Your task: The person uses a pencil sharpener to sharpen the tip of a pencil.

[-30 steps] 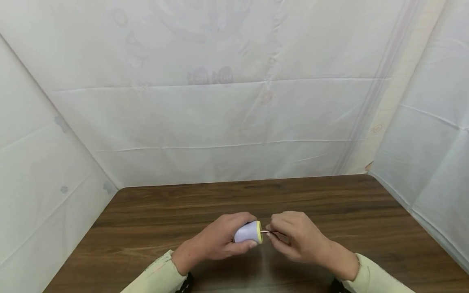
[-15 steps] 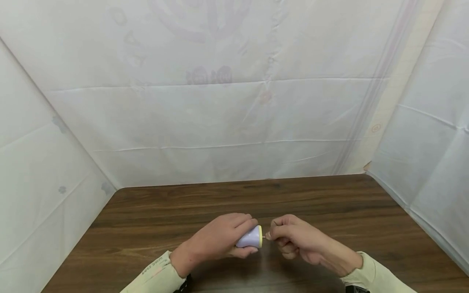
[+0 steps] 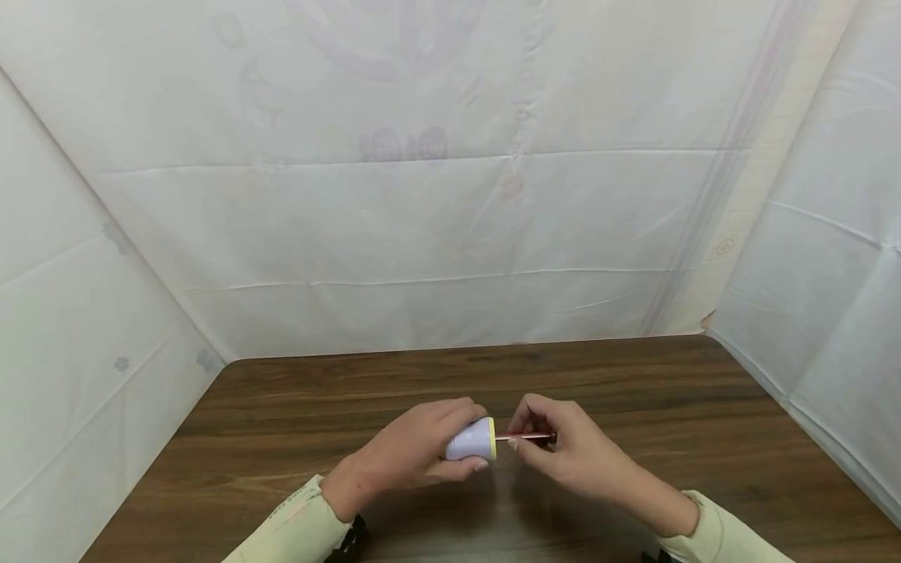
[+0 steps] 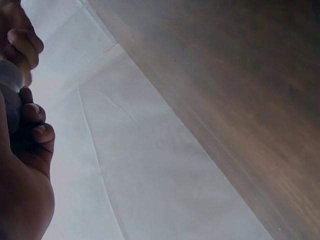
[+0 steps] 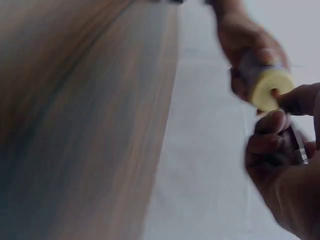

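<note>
A lavender cylindrical pencil sharpener (image 3: 468, 441) with a yellow end lies sideways in my left hand (image 3: 411, 442), gripped between thumb and fingers. My right hand (image 3: 580, 453) pinches a thin reddish pencil (image 3: 503, 437) whose front end meets the middle of the yellow face. The right wrist view shows the hole in that yellow face (image 5: 266, 92) and a silvery band near the pencil's back end (image 5: 300, 152). In the left wrist view, part of the sharpener (image 4: 12, 77) appears at the left edge, with the fingers (image 4: 37, 117) curled about it.
Both hands are over a dark wood-grain table (image 3: 317, 399). White sheeting (image 3: 422, 234) hangs behind it and along both sides. Pale sleeves (image 3: 296, 524) cover the forearms, and dark wrist gear (image 3: 348, 539) shows beneath the left one.
My right hand has turned and its grip has moved back, so more of the pencil shows. The sharpener, still in my left hand, has shifted slightly up and left.
</note>
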`<state>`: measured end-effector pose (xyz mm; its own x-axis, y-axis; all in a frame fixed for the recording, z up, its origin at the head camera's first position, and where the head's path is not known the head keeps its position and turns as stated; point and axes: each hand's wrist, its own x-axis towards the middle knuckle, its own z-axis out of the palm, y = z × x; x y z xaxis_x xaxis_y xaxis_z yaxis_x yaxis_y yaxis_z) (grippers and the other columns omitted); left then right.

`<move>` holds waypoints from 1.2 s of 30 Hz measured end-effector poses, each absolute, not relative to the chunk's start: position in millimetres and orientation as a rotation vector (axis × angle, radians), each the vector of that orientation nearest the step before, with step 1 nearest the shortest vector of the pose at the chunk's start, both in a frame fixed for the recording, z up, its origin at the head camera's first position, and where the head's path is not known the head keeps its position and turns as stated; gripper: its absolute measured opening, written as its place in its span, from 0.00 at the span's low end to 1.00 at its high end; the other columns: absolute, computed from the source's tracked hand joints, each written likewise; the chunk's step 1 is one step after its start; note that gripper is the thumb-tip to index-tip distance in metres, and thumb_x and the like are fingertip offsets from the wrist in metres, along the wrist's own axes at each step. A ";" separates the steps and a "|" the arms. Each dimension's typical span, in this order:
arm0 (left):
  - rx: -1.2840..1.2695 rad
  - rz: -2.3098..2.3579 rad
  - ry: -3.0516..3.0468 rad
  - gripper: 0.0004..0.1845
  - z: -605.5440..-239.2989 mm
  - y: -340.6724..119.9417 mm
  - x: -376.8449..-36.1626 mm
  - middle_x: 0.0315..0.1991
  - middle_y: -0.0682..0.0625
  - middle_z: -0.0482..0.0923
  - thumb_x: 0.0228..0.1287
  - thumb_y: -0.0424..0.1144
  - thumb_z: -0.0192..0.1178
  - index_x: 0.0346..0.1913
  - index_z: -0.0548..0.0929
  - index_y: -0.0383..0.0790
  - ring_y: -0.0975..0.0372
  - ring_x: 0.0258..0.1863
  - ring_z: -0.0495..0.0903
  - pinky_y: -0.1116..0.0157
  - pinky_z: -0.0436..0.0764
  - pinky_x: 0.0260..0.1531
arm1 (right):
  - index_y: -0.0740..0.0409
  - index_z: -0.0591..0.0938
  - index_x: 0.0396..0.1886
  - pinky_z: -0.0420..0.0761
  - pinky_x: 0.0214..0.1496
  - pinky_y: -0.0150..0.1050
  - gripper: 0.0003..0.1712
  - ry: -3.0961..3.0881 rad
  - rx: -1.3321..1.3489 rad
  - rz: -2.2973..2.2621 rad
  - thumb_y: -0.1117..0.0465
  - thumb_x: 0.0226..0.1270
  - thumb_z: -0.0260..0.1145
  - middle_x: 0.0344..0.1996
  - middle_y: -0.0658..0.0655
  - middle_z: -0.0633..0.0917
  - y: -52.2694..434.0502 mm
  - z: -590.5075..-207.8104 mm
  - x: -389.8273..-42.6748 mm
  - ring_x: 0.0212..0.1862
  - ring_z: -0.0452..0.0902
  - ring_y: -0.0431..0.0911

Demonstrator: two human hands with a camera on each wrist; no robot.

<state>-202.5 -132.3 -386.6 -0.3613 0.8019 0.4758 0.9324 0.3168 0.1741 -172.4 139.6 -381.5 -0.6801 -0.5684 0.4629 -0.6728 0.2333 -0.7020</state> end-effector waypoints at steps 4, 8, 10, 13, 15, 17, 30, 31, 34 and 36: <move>-1.602 -0.716 -2.252 0.18 -383.3 -133.3 -205.1 0.44 0.56 0.79 0.79 0.48 0.62 0.62 0.76 0.42 0.72 0.34 0.74 0.80 0.74 0.34 | 0.55 0.85 0.41 0.72 0.26 0.24 0.05 -1.930 1.394 0.757 0.61 0.80 0.65 0.28 0.44 0.79 138.0 -382.7 -182.5 0.25 0.69 0.32; -1.667 -0.799 -2.232 0.16 -382.7 -131.1 -205.6 0.44 0.56 0.79 0.81 0.47 0.60 0.62 0.75 0.43 0.72 0.34 0.75 0.81 0.75 0.34 | 0.59 0.85 0.36 0.65 0.24 0.24 0.12 -1.616 1.394 0.445 0.60 0.82 0.61 0.25 0.46 0.74 136.7 -382.0 -191.8 0.23 0.63 0.34; -1.685 -0.816 -2.236 0.16 -383.3 -129.7 -205.0 0.44 0.56 0.78 0.81 0.46 0.60 0.62 0.75 0.43 0.72 0.35 0.75 0.81 0.75 0.34 | 0.59 0.82 0.34 0.63 0.25 0.23 0.12 -1.609 1.430 0.479 0.61 0.82 0.60 0.24 0.46 0.72 136.7 -383.3 -192.8 0.23 0.61 0.34; -1.689 -0.792 -2.238 0.17 -384.9 -128.0 -203.9 0.44 0.55 0.79 0.81 0.47 0.59 0.62 0.75 0.42 0.72 0.35 0.76 0.81 0.75 0.35 | 0.56 0.78 0.32 0.63 0.27 0.20 0.12 -1.694 1.480 0.636 0.62 0.81 0.59 0.22 0.44 0.71 137.1 -387.2 -190.7 0.24 0.60 0.31; -1.675 -0.751 -2.238 0.17 -386.0 -127.5 -203.1 0.44 0.55 0.79 0.81 0.48 0.59 0.62 0.75 0.42 0.72 0.35 0.76 0.81 0.75 0.35 | 0.55 0.76 0.31 0.66 0.28 0.19 0.12 -1.777 1.490 0.771 0.63 0.81 0.61 0.22 0.43 0.71 137.4 -390.4 -187.8 0.25 0.61 0.29; -1.652 -0.708 -2.236 0.18 -386.8 -127.5 -202.5 0.45 0.55 0.79 0.81 0.50 0.60 0.61 0.75 0.42 0.71 0.35 0.76 0.81 0.75 0.35 | 0.53 0.74 0.32 0.71 0.28 0.19 0.12 -1.867 1.479 0.901 0.67 0.78 0.64 0.22 0.43 0.73 136.8 -392.3 -184.5 0.25 0.64 0.27; -1.552 -0.076 -1.894 0.25 -384.4 -121.3 -197.8 0.45 0.52 0.81 0.75 0.55 0.64 0.56 0.79 0.36 0.64 0.41 0.80 0.69 0.84 0.45 | 0.55 0.66 0.23 0.55 0.17 0.31 0.21 -2.561 0.785 2.416 0.64 0.73 0.66 0.15 0.44 0.62 139.1 -369.1 -159.7 0.16 0.52 0.35; -1.553 -0.052 -1.869 0.25 -383.9 -120.4 -197.2 0.45 0.52 0.80 0.75 0.56 0.64 0.56 0.79 0.36 0.64 0.41 0.80 0.68 0.83 0.45 | 0.54 0.64 0.22 0.54 0.17 0.31 0.22 -2.553 0.719 2.560 0.64 0.73 0.65 0.15 0.44 0.61 140.4 -367.2 -159.8 0.16 0.51 0.35; -1.551 -0.041 -1.859 0.25 -383.6 -118.7 -195.0 0.45 0.52 0.80 0.73 0.55 0.65 0.55 0.79 0.36 0.64 0.40 0.79 0.68 0.83 0.43 | 0.52 0.63 0.22 0.53 0.18 0.31 0.22 -2.562 0.674 2.721 0.63 0.75 0.63 0.15 0.44 0.60 143.9 -364.5 -161.5 0.16 0.50 0.35; -1.547 -0.080 -1.901 0.25 -384.4 -118.7 -193.6 0.45 0.52 0.80 0.72 0.55 0.68 0.56 0.79 0.37 0.64 0.40 0.79 0.68 0.83 0.43 | 0.54 0.68 0.24 0.54 0.18 0.31 0.18 -2.612 0.764 2.593 0.64 0.74 0.64 0.15 0.44 0.62 145.1 -365.3 -162.6 0.16 0.51 0.35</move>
<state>-193.6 -118.7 -384.4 -0.0664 0.8456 0.5296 0.8871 0.2930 -0.3566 -162.6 145.1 -365.3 -0.7403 -0.6558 -0.1477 0.1428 0.0613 -0.9879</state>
